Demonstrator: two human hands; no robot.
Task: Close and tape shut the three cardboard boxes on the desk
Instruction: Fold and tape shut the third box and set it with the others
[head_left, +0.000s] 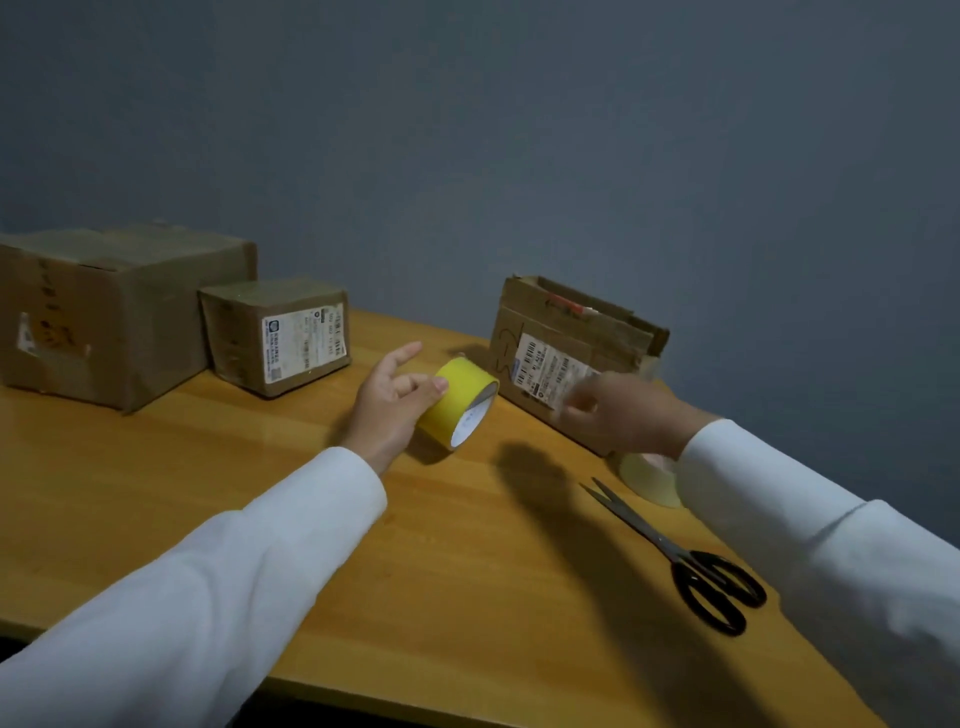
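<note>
Left hand: the left hand holds the yellow tape roll at its side, thumb and curled fingers on the roll's outer face, forefinger stretched out toward the wall
Yellow tape roll: stands on its edge on the counter, near the middle, its white core turned toward the open box
Right hand: the right hand is blurred, held in front of the open box's near face with fingers spread; whether it touches the box I cannot tell, and it grips nothing that shows
Open box: the open box stands at the right rear of the counter, its top flaps up and apart, a white shipping label on its near face; something red and white shows just inside the top, too unclear to name
Small box: the small box sits at the left rear, flaps down, a white label on its front; its contents are hidden
Large box: the large box stands just left of the small box, touching or almost touching it, top flaps down, contents hidden
Pale tape roll: a pale tape roll lies flat beside the open box's near corner, partly behind the right sleeve
Scissors: black-handled scissors lie on the counter in front of the pale tape roll, blades slightly apart, tips toward the open box
</note>
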